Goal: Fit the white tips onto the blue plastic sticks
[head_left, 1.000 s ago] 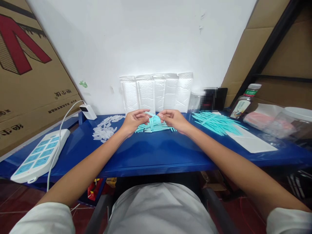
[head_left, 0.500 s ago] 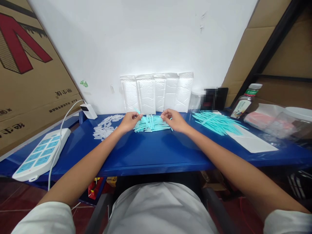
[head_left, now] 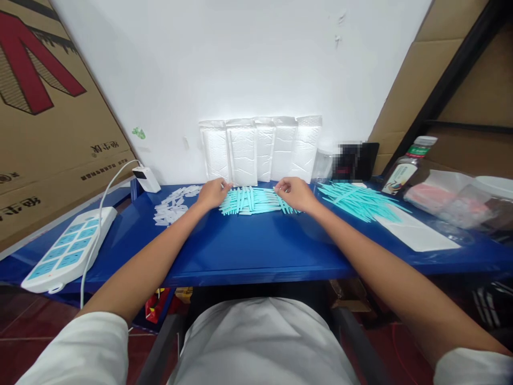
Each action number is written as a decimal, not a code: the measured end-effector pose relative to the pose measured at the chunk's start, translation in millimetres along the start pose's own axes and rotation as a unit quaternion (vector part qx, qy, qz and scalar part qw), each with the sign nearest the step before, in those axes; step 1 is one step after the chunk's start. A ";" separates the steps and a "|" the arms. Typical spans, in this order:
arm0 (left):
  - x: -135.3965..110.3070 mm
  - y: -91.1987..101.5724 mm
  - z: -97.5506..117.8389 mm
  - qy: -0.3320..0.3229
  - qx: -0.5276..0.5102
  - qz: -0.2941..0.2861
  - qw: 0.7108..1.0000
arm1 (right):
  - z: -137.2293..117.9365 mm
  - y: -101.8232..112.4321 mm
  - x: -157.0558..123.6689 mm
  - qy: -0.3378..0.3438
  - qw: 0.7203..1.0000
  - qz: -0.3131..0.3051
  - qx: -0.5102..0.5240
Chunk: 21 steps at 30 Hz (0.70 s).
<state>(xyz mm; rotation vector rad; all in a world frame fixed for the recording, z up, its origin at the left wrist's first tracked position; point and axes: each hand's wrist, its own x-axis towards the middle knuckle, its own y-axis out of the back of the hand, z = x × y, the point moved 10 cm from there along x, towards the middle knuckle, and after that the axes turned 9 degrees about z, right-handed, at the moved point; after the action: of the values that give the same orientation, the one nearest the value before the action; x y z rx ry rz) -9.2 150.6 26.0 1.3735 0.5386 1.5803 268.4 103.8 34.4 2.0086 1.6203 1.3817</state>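
Observation:
A flat pile of slim teal sticks (head_left: 256, 202) lies crosswise on the blue table between my hands, some with paler ends. My left hand (head_left: 214, 193) is at the pile's left end, thumb and fingers pinched together; whatever is between them is too small to make out. At the right end, my right hand (head_left: 295, 193) has its thumb and forefinger closed in a pinch just over the sticks, and I cannot tell what is in it. Small translucent white pieces (head_left: 172, 207) are scattered left of my left hand. A second heap of teal sticks (head_left: 356, 200) lies to the right.
Padded white envelopes (head_left: 242, 155) lean against the wall behind the pile. On the left are a power strip (head_left: 68, 248) and a white charger (head_left: 146, 179) with a cable. Rightward stand a clear jar (head_left: 323, 166), a bottle (head_left: 404, 168) and a white sheet (head_left: 417, 232).
The teal stick that rose from my left hand no longer shows there. My right hand has shifted slightly right, showing more sticks at that end, and the view has moved a little.

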 end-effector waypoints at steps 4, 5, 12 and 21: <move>7.7 34.2 -32.6 -0.011 0.058 -0.011 0.998 | 21.2 24.6 7.9 -0.008 0.983 0.027 -0.180; 7.6 38.1 -41.5 -0.019 0.054 -0.047 0.997 | 31.3 31.7 9.8 -0.023 0.973 0.023 -0.227; -21.4 38.6 -95.0 0.018 0.022 -0.334 0.942 | 118.2 77.9 14.6 -0.168 0.910 -0.072 -0.371; -34.8 30.4 -93.0 0.061 -0.031 -0.395 0.916 | 165.6 61.0 13.1 -0.164 0.883 -0.210 -0.386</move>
<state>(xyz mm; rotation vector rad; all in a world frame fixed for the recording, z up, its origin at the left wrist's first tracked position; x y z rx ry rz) -109.2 129.6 7.1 0.8343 0.9656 0.9962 433.0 153.7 -7.2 1.2381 1.0208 1.1685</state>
